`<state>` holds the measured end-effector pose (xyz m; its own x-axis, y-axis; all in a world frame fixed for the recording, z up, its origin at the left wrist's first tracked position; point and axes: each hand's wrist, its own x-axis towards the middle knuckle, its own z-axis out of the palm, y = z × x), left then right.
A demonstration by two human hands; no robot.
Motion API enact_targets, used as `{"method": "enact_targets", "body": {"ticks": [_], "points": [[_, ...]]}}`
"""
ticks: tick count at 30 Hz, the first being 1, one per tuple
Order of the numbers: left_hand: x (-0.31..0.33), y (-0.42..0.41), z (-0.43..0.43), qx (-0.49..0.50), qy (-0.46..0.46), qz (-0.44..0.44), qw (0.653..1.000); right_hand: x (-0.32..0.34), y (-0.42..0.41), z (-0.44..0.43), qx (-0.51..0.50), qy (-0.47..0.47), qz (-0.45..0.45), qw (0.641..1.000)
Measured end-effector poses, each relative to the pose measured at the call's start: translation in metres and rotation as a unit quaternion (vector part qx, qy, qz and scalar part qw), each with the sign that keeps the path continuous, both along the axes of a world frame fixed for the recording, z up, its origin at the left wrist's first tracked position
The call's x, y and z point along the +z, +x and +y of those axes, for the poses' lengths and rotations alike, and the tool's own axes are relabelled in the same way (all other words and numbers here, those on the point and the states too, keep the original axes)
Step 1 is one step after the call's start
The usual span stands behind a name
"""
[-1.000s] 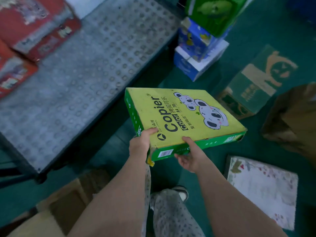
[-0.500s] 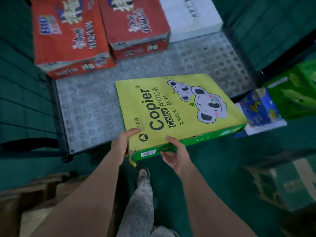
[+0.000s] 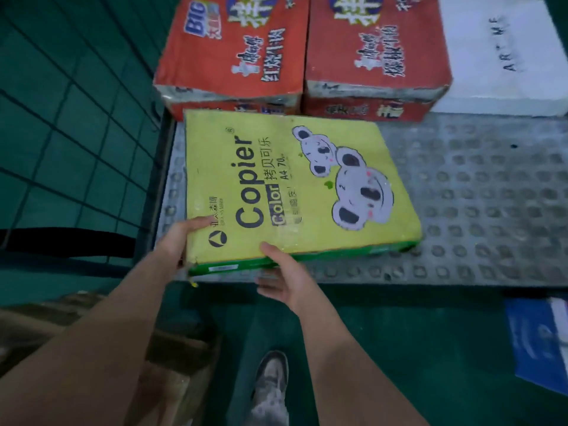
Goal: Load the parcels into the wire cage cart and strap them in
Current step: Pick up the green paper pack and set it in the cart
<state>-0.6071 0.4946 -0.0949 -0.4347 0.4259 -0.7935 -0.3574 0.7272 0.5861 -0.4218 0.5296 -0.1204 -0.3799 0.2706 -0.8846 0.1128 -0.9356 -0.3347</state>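
Dim greenish light, soft wide-angle blur

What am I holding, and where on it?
The flat yellow-green cardboard copier-paper box: left hand grips its near left corner, right hand pinches its near edge.
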Motion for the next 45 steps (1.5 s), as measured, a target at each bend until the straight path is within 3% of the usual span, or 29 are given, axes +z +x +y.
{"method": "enact_targets", "body": {"ticks": [3,7,12,18,22,24,26,28,29,30,32,33,35,38,40,45], "points": [[-0.025,-0.031,0.004,0.014,0.013,0.046,0.999,-0.032,-0.018,0.008,0.144,0.075,-0.043,0.986],[-0.049,-0.051,0.021,0.037,0.037,0.1,0.994,-0.065,-0.035,0.021,0.159,0.164,-0.076,0.971],[-0.077,-0.07,0.037,0.05,0.049,0.155,0.985,-0.091,-0.061,0.035,0.191,0.241,-0.052,0.95],[-0.115,-0.095,0.031,0.064,-0.021,0.292,0.954,-0.127,-0.085,0.048,0.242,0.271,-0.064,0.93],[-0.12,-0.081,0.039,0.047,0.012,0.39,0.919,-0.116,-0.071,0.067,0.404,0.233,-0.02,0.884],[-0.121,-0.059,0.047,-0.01,0.024,0.418,0.908,-0.098,-0.05,0.086,0.462,0.234,-0.004,0.855],[-0.118,-0.032,0.062,-0.167,-0.001,0.464,0.87,-0.079,-0.026,0.108,0.422,0.278,-0.01,0.863],[-0.114,-0.006,0.083,-0.338,0.005,0.469,0.816,-0.068,-0.004,0.13,0.248,0.35,-0.058,0.901],[-0.112,0.008,0.093,-0.399,0.02,0.446,0.801,-0.069,0.009,0.143,0.157,0.397,-0.114,0.897],[-0.107,0.025,0.1,-0.441,0.03,0.43,0.787,-0.071,0.021,0.154,0.105,0.445,-0.2,0.867],[-0.106,0.05,0.109,-0.499,0.014,0.425,0.755,-0.085,0.049,0.171,0.104,0.481,-0.377,0.785],[-0.109,0.058,0.109,-0.522,-0.008,0.428,0.738,-0.094,0.061,0.175,0.124,0.46,-0.425,0.77],[-0.116,0.068,0.107,-0.545,-0.054,0.431,0.717,-0.111,0.078,0.175,0.142,0.4,-0.408,0.808],[-0.132,0.067,0.099,-0.503,-0.112,0.436,0.737,-0.124,0.078,0.171,0.126,0.394,-0.329,0.849],[-0.142,0.058,0.092,-0.456,-0.131,0.433,0.766,-0.125,0.068,0.167,0.106,0.409,-0.3,0.855],[-0.147,0.027,0.074,-0.411,-0.109,0.442,0.789,-0.124,0.042,0.16,0.139,0.427,-0.306,0.839]]}}
